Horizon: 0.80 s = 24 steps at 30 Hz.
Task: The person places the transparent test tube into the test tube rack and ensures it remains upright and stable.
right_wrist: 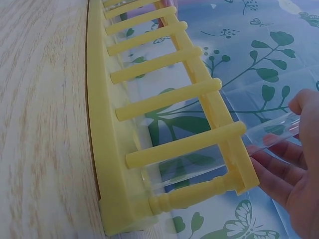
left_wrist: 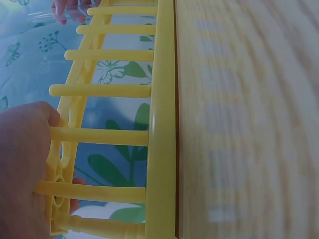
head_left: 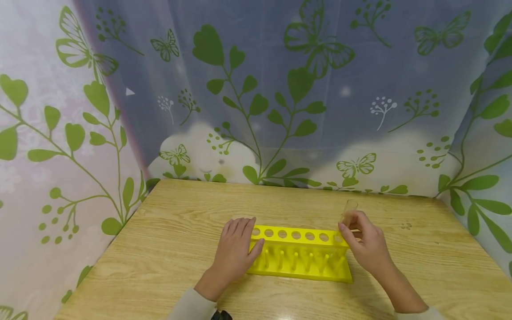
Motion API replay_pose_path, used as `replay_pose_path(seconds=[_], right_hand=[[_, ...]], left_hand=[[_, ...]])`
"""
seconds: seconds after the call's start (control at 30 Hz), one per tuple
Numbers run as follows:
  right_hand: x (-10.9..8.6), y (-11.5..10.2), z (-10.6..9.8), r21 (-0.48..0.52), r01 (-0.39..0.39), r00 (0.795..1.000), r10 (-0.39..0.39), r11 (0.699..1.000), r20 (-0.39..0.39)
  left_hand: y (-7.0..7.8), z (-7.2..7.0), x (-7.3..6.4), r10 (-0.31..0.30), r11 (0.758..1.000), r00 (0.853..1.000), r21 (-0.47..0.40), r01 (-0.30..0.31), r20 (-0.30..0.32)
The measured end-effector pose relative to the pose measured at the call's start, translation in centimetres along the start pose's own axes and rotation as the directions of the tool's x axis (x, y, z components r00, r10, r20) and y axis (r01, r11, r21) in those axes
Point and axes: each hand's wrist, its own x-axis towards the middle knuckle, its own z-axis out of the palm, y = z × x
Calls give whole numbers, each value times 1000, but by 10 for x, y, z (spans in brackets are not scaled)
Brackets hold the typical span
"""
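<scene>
A yellow test tube rack [head_left: 296, 236] stands upright on the wooden table, with a row of round holes along its top bar and pegs below. At its left end, my left hand [head_left: 237, 245] grips the top bar, thumb on the near side and fingers over the far side. My right hand [head_left: 367, 242] pinches a clear glass test tube [head_left: 351, 205] at the rack's right end. In the right wrist view, the test tube [right_wrist: 192, 173] runs down through the end hole, its lower end close to the base. Above the bar, its upper part leans slightly between my fingers.
The wood-grain table [head_left: 180, 249] extends around the rack. Curtains printed with leaves and butterflies [head_left: 256, 111] hang along the table's back and both sides. A small dark mark [head_left: 406, 225] shows on the table to the right. Something black [head_left: 221, 315] is near my left sleeve.
</scene>
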Motion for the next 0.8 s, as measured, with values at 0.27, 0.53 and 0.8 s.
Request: replay_pose_path(seconds=[0.27, 0.53, 0.8], right_hand=[[-1, 2, 0, 3, 5, 1000, -5, 1000, -6], [0, 1, -1, -4, 28, 1000, -28, 1000, -12], [1, -1, -1, -19, 28, 1000, -28, 999, 6]], left_hand=[[0, 0, 0, -2, 1000, 1000, -7, 2, -2], [0, 1, 1, -2, 1000, 1000, -2, 2, -8], [0, 1, 1, -6, 1000, 1000, -2, 6, 0]])
